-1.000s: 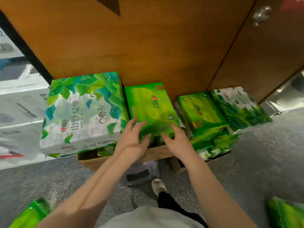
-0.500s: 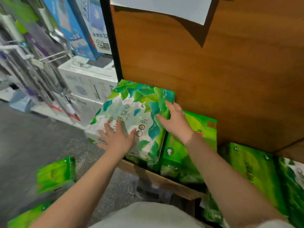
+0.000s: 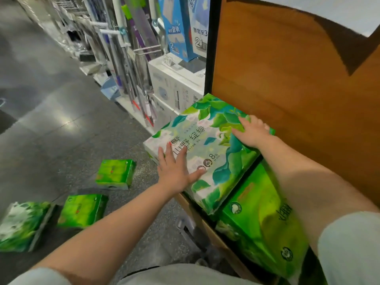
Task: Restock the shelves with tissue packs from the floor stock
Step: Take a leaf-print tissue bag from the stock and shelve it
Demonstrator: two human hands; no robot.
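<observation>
Tissue pack (image 3: 207, 149), leaf-printed, lies tilted on a bright green pack (image 3: 259, 225) against the wooden panel (image 3: 287, 89). Left hand (image 3: 176, 171) presses flat on its top, fingers straight; right hand (image 3: 251, 133) curls over its far corner. 3 smaller packs (image 3: 82, 210) lie on the floor (image 3: 51, 120).

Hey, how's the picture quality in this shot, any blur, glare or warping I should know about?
Head view: the wide lens bends the wooden panel and the shelves at the edges; ceiling light glares off the grey floor; the packs on the floor smear with motion blur; the leafy tissue pack under the left hand and right hand stays fairly sharp.
</observation>
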